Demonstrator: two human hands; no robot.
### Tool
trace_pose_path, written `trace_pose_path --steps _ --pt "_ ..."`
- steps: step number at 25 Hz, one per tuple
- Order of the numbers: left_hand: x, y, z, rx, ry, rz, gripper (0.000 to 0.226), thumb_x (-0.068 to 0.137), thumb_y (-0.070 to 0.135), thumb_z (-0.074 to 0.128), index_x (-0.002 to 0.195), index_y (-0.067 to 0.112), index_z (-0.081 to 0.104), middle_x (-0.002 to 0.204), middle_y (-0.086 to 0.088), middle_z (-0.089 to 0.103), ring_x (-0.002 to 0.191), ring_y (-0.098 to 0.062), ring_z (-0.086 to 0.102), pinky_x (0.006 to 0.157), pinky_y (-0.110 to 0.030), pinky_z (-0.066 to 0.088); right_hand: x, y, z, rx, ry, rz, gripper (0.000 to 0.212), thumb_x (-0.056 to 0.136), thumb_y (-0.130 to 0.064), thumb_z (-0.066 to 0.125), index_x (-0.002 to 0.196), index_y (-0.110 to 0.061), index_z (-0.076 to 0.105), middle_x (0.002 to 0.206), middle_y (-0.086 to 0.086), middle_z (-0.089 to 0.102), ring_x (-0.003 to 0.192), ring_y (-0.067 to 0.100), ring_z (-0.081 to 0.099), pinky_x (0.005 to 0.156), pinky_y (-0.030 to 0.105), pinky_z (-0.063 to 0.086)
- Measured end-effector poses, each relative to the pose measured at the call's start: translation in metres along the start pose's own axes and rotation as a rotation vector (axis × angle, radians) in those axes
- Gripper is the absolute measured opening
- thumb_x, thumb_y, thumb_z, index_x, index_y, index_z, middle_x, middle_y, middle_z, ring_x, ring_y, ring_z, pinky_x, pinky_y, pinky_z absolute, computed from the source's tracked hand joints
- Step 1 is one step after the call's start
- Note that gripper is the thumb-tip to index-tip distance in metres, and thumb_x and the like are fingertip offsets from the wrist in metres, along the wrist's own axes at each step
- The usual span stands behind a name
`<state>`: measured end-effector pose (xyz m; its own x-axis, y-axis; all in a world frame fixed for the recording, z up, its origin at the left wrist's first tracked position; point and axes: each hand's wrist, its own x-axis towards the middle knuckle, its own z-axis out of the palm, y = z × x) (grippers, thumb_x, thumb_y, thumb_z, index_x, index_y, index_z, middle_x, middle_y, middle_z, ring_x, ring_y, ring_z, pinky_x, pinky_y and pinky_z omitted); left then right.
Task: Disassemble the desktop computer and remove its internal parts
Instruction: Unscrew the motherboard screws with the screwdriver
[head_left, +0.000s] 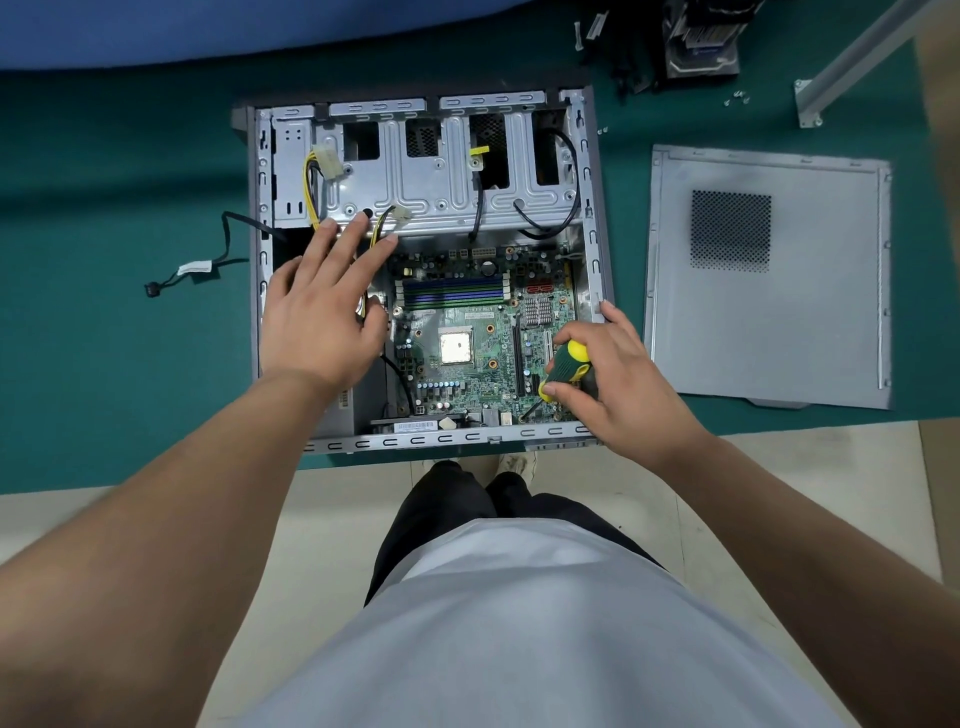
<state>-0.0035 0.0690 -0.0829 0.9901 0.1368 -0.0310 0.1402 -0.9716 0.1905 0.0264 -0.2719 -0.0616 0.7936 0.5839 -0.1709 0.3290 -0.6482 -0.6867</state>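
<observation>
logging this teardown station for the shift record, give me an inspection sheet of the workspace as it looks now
surface: green mat on the bench.
job's things: open computer case lying flat; motherboard in place, bare CPU socket; side panel laid to the right.
clutter: loose screws; removed parts at far right.
grippers: left hand open, fingers resting on the drive cage edge; right hand grips a green-yellow screwdriver, tip at the board's near corner.
cables: yellow-black power leads in the case; black cable trailing out left.
surroundings: blue surface behind; metal bracket; pale floor.
</observation>
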Motion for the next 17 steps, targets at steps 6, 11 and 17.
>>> trace_pose_path --steps 6,11,17 --pt "0.000 0.001 -0.001 0.003 -0.005 -0.001 0.068 0.093 0.039 0.040 0.158 0.045 0.024 0.170 0.016 0.017 0.158 -0.011 0.007 0.121 -0.046 0.022 0.006 -0.007 -0.012 -0.127 -0.039 -0.209 0.027 0.092 -0.024 0.072 0.114 -0.024 0.057 0.108 -0.009 0.065 0.113 0.007 0.054 0.127 0.048 0.011" --pt "-0.001 0.002 -0.003 -0.004 -0.008 -0.006 0.068 0.093 0.038 0.040 0.158 0.044 0.025 0.170 0.015 0.017 0.158 -0.011 0.007 0.121 -0.047 0.022 0.013 -0.026 -0.028 -0.271 -0.239 -0.253 0.017 0.089 -0.031 0.062 0.105 -0.039 0.060 0.105 -0.017 0.065 0.110 0.011 0.056 0.122 0.050 0.010" --pt "0.000 0.001 -0.004 -0.003 -0.018 -0.009 0.068 0.093 0.037 0.042 0.158 0.043 0.026 0.171 0.015 0.016 0.159 -0.012 0.008 0.121 -0.047 0.022 0.020 -0.047 -0.035 -0.645 -0.210 -0.335 0.036 0.103 -0.047 0.030 0.095 -0.023 0.055 0.070 -0.004 0.055 0.067 0.024 0.055 0.075 0.035 0.037"
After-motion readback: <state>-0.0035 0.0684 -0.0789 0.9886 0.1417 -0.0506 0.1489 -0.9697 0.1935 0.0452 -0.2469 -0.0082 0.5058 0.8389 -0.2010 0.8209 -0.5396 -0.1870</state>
